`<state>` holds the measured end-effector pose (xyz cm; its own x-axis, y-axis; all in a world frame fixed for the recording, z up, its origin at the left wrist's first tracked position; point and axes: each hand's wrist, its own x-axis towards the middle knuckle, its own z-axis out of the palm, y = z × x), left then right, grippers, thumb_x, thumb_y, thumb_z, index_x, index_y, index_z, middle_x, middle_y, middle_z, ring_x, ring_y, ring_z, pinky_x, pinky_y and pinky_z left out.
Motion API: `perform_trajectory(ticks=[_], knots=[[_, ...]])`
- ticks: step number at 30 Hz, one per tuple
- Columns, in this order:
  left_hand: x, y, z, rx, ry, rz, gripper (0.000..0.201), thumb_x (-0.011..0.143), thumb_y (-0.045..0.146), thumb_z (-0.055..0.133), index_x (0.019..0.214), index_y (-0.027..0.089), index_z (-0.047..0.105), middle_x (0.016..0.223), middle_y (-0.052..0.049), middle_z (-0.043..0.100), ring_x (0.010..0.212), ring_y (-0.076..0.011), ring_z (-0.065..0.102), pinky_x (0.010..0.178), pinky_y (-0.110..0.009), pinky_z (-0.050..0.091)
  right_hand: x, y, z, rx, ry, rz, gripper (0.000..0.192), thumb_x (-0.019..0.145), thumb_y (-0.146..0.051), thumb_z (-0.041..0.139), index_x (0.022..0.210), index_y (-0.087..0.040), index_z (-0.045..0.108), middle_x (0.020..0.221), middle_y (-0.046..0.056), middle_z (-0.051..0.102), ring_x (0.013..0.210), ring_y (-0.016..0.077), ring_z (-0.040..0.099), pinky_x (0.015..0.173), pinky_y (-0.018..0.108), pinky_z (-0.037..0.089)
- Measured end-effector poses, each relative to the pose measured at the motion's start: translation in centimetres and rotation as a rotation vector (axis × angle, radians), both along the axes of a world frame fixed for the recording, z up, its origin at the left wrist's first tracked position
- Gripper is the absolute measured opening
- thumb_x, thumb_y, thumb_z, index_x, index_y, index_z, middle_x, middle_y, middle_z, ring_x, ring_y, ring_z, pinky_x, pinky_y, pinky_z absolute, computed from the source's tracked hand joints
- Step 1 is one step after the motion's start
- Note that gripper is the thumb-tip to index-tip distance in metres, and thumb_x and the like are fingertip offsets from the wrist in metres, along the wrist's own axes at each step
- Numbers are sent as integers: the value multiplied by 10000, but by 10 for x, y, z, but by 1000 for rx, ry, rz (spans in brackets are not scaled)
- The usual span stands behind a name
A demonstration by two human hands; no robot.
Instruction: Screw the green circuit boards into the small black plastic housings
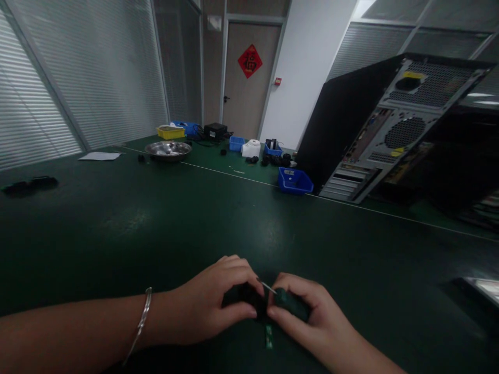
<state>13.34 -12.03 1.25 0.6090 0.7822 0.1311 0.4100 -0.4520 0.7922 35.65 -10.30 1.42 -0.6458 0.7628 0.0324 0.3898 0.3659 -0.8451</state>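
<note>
My right hand (312, 311) is closed around the dark green handle of a screwdriver (288, 303), whose thin metal shaft points left toward my other hand. Between the thumb and fingers of my left hand (222, 296) is a small black part (251, 297); its shape is mostly lost in shadow. The shaft's end meets or passes close to the fingertips there, and I cannot tell whether it touches the part. On the table just below the hands lies a small green circuit board (268, 336).
A dark green table (187, 218) spreads ahead. Toward its far side stand a metal bowl (168, 150), a blue bin (295, 182), a yellow tray (170, 133) and several black parts. A computer case (385, 124) rises at right. Dark objects (29, 184) lie far left.
</note>
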Motion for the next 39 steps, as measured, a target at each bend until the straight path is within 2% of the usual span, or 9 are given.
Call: perform_trajectory(ticks=[4, 7, 12, 18, 22, 25, 27, 32, 39], knots=[[2, 1, -2, -164, -138, 175, 231, 855, 206, 603, 1084, 213, 574, 1009, -33, 597, 960, -193, 564, 858, -336, 439, 4, 1, 10, -3, -138, 70, 90, 802, -217, 718, 792, -167, 643, 807, 1, 644, 766, 158, 617, 687, 233, 443], [3, 5, -4, -320, -346, 270, 228, 857, 212, 594, 1072, 192, 522, 1014, -33, 592, 983, -190, 575, 876, -346, 451, 4, -2, 17, -40, -251, 118, 293, 653, -252, 854, 871, -198, 665, 912, -11, 666, 794, 163, 628, 664, 219, 447], [1, 11, -7, -500, -596, 297, 175, 872, 226, 591, 1020, 167, 518, 1001, -41, 628, 980, -180, 594, 907, -365, 438, 1, -7, 22, -11, -341, 120, 280, 685, -143, 821, 907, -229, 674, 951, -12, 665, 839, 179, 638, 734, 250, 466], [3, 13, -10, -597, -782, 277, 188, 858, 247, 630, 999, 138, 570, 1028, -85, 657, 1000, -218, 629, 932, -400, 448, 4, -7, 19, 29, -265, 155, 211, 712, -163, 799, 867, -213, 666, 896, -8, 668, 781, 167, 644, 682, 240, 471], [3, 13, -10, -617, -766, 212, 188, 867, 258, 630, 1005, 140, 582, 859, -36, 668, 807, -169, 659, 798, -331, 468, 7, -7, 9, 156, -51, 60, 178, 776, -221, 758, 907, -217, 639, 865, 1, 652, 768, 164, 640, 664, 236, 475], [6, 9, -9, -658, -722, 101, 240, 857, 268, 647, 1056, 143, 598, 884, -38, 674, 783, -154, 650, 765, -310, 464, 7, -9, 3, 318, 98, -66, 205, 791, -245, 749, 950, -241, 619, 833, 0, 658, 752, 174, 638, 660, 248, 481], [8, 5, -8, -710, -727, 39, 254, 850, 275, 659, 1061, 148, 596, 913, -44, 674, 792, -152, 644, 765, -310, 466, 6, -10, 2, 376, 152, -93, 208, 795, -238, 746, 957, -250, 616, 807, -5, 657, 720, 168, 636, 633, 242, 479], [13, -4, -8, -808, -707, -31, 253, 835, 277, 684, 1023, 142, 584, 856, -29, 658, 763, -130, 617, 749, -284, 450, 2, -13, 3, 379, 164, -19, 195, 806, -247, 743, 964, -235, 629, 775, 2, 642, 646, 150, 624, 561, 233, 450], [12, -4, -3, -799, -646, -18, 233, 825, 251, 692, 1002, 136, 593, 864, -27, 659, 744, -115, 593, 731, -265, 444, 1, -16, 1, 361, 89, 29, 168, 835, -307, 714, 947, -207, 637, 774, 31, 655, 654, 164, 630, 563, 251, 458]])
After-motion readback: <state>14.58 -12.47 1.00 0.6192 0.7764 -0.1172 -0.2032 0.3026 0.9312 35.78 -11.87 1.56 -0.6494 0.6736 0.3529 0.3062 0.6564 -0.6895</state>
